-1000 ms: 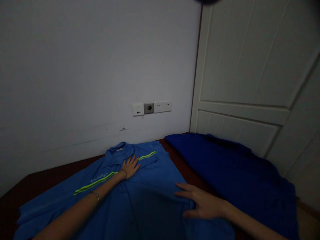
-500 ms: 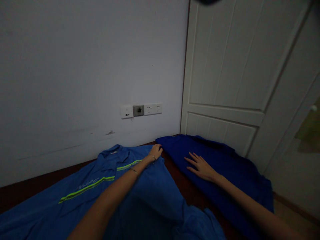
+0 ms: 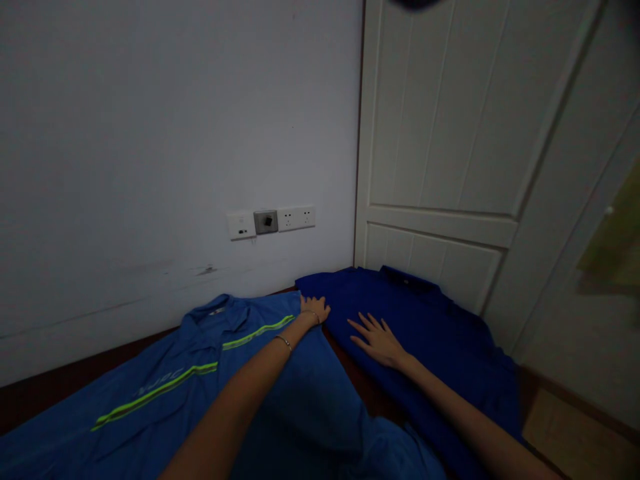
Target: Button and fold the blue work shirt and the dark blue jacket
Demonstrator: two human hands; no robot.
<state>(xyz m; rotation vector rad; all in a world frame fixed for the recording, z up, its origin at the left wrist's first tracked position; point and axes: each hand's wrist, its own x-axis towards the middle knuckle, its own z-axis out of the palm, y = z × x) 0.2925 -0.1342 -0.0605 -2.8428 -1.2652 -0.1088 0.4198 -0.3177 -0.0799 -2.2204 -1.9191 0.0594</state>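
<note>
**Grips over two garments**

Left grip (image 3: 315, 310) touches the shirt (image 3: 310, 373) at its shoulder edge, any pinch unclear; right grip (image 3: 379, 341) is spread over the darker garment (image 3: 440, 333) just beside; the shirt's pale chest lettering (image 3: 157, 381) is too blurred to read.

- A dark red surface (image 3: 381, 400) carries two garments; a narrow bare strip of it shows between them, on the near side of the fingers of both hands.
- The medium-blue shirt (image 3: 313, 393) lies spread under the left hand (image 3: 315, 311), its collar (image 3: 213, 313) to the left of those fingers, and its yellow-green stripes (image 3: 157, 395) also to their left.
- Nearer than the fingers of the right hand (image 3: 380, 341), one part of this shirt is bunched.
- The deep-blue garment (image 3: 445, 340) lies below the right fingers and reaches beyond them, its folded edge close to the left fingertips.
</note>
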